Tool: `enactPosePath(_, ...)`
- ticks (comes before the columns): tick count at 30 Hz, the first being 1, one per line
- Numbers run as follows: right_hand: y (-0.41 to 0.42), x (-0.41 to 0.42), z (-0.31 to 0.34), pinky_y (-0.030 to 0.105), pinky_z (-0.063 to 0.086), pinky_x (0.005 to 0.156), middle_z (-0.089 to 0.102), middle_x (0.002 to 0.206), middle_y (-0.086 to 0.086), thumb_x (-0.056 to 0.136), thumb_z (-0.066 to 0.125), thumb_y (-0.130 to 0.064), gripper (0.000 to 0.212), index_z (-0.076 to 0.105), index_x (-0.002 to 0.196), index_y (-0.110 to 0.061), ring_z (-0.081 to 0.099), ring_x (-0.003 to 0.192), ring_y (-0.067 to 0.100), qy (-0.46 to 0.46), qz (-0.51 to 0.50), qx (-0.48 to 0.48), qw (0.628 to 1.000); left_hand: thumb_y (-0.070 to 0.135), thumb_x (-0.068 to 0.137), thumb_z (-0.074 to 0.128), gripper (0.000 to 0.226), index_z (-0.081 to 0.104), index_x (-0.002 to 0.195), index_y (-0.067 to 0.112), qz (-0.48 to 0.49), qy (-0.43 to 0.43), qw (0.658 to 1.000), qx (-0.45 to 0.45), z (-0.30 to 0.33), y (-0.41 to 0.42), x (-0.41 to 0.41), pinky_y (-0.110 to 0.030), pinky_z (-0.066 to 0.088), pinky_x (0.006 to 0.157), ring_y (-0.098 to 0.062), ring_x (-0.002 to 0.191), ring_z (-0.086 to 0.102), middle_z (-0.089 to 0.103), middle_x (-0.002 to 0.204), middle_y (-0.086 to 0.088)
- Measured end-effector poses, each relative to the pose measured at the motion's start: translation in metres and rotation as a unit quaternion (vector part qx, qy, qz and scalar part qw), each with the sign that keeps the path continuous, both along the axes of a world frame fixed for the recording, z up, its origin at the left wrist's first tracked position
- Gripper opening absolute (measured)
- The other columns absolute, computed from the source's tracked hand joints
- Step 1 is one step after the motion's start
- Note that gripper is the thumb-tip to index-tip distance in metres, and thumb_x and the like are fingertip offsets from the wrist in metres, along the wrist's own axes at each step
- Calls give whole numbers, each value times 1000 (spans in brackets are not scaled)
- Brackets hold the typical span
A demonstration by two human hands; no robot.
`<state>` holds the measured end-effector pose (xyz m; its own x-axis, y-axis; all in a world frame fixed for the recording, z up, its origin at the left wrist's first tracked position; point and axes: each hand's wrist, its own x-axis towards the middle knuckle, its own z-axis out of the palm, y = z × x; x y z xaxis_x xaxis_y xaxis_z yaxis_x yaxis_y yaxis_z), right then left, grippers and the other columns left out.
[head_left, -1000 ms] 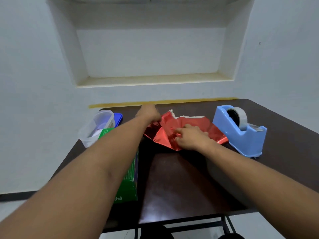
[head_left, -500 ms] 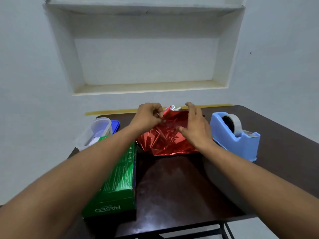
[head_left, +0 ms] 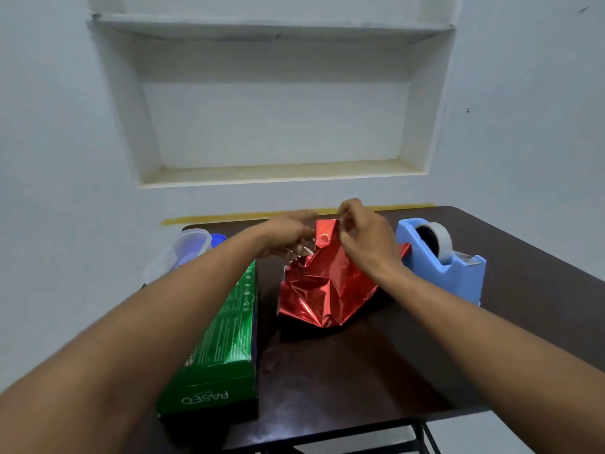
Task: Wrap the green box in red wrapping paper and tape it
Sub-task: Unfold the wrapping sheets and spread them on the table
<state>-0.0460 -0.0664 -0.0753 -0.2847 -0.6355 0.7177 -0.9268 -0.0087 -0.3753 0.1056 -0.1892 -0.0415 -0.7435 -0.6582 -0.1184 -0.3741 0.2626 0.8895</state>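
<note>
The green Paseo box [head_left: 226, 335] lies bare by my left forearm on the dark table [head_left: 360, 371], while beyond it my left hand [head_left: 288, 232] and right hand [head_left: 363, 235] pinch the crumpled red foil wrapping paper [head_left: 324, 290], which I judge may tear if I tug it apart.

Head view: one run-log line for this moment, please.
phase: unfolding paper | left hand: gripping red wrapping paper | right hand: pinching its top edge | green box: unwrapped, left of paper | tape dispenser: untouched

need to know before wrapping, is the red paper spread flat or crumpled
Crumpled: the red wrapping paper is bunched and creased, with both hands pinching its top.
</note>
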Motion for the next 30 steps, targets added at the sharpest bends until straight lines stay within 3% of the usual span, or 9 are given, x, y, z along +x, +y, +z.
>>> enactPosePath(5,6,-2,-1,37,47,75,66,92,-4,85,69,-14,17,68,102,-17,60,91,23,50,37,2,998,12,102,56,16,70,97,18,-39,-21,999,24,-5,11,-6,-22,52,58,-7,58,61,67,73,2)
enactPosePath(10,26,-1,11,29,40,71,61,78,-4,72,67,-6,41,60,111,-14,56,78,16,40,48,3,998,15,97,66,13,70,85,10,121,23,990,-73,-11,1,-12,-22,43,47,-11,44,54,63,60,-2)
enactPosePath(13,48,4,19,31,44,69,60,68,-4,65,63,-9,41,66,105,-13,54,63,18,127,100,27,986,9,95,64,22,68,74,6,200,37,975,-88,-7,-5,-21,-18,40,38,-11,36,53,64,52,-3)
enactPosePath(16,67,10,19,30,47,68,60,76,-8,66,54,-17,37,69,100,-13,56,66,20,222,115,63,966,4,95,57,24,67,73,5,218,40,973,-66,-2,-5,-28,-17,37,37,-11,31,49,62,48,-3)
enactPosePath(19,79,15,19,37,53,62,48,67,-17,64,57,-17,38,69,100,-18,56,65,17,132,112,111,979,5,93,59,25,71,71,6,233,29,969,-77,2,-9,-32,-20,41,41,-13,37,53,67,56,-5)
enactPosePath(22,92,25,18,37,56,69,59,63,-12,64,62,-21,48,70,111,-29,58,67,10,32,90,235,967,2,92,59,21,78,84,0,288,33,954,-72,0,-21,-34,-23,47,45,-15,40,58,73,61,-9)
enactPosePath(25,105,36,14,25,52,69,61,77,-12,71,68,-30,61,62,131,-28,60,75,8,-28,104,376,920,7,94,60,20,74,101,-4,291,-2,953,-90,-4,-24,-40,-32,56,60,-27,69,73,79,91,-15)
enactPosePath(28,113,42,9,16,39,65,55,77,-15,81,70,-28,52,60,133,-27,55,82,10,12,109,479,871,20,98,59,61,32,148,-3,247,-66,960,-118,-16,-18,-53,-34,51,75,-33,111,67,64,126,-17)
enactPosePath(30,117,44,6,16,37,60,53,74,-14,83,69,-27,36,64,119,-27,54,77,10,24,115,494,861,29,96,59,70,24,153,7,181,-111,949,-232,-22,-5,-60,-40,51,91,-39,124,56,54,136,-20)
